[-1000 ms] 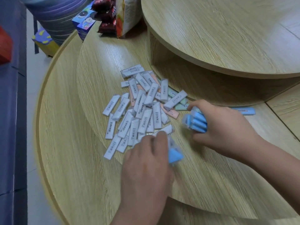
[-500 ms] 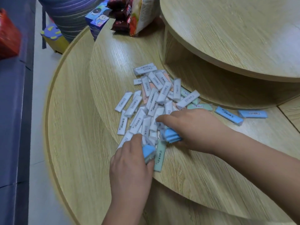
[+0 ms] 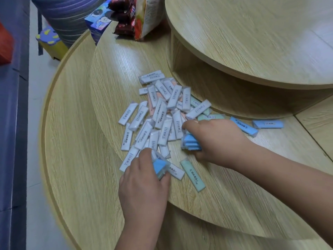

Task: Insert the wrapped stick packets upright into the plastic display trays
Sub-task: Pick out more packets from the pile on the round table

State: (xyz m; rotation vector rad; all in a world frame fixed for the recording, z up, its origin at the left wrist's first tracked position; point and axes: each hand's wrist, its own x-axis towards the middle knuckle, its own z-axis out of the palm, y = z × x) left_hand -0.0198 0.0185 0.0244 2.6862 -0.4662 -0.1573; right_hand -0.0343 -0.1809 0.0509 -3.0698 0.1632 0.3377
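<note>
On wooden tier (image 3: 234, 204) | left hand (image 3: 142, 183) fingers (image 3: 146, 155) clamp blue packets (image 3: 159, 166) | right hand (image 3: 218, 139) fingers (image 3: 189, 125) clamp blue stack (image 3: 191, 143)

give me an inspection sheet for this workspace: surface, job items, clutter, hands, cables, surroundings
surface: tiered round wooden table; the packets lie on its middle tier.
job's things: pile of wrapped stick packets lying flat, mostly white side up; two blue packets apart to the right; a green packet flat near the hands; display trays not in view.
clutter: snack bags and a blue box at the far edge.
hands: left hand grips a blue-ended bundle; right hand grips a stack of blue packets.
cables: nothing seen.
surroundings: pale floor; dark blue furniture at left.
</note>
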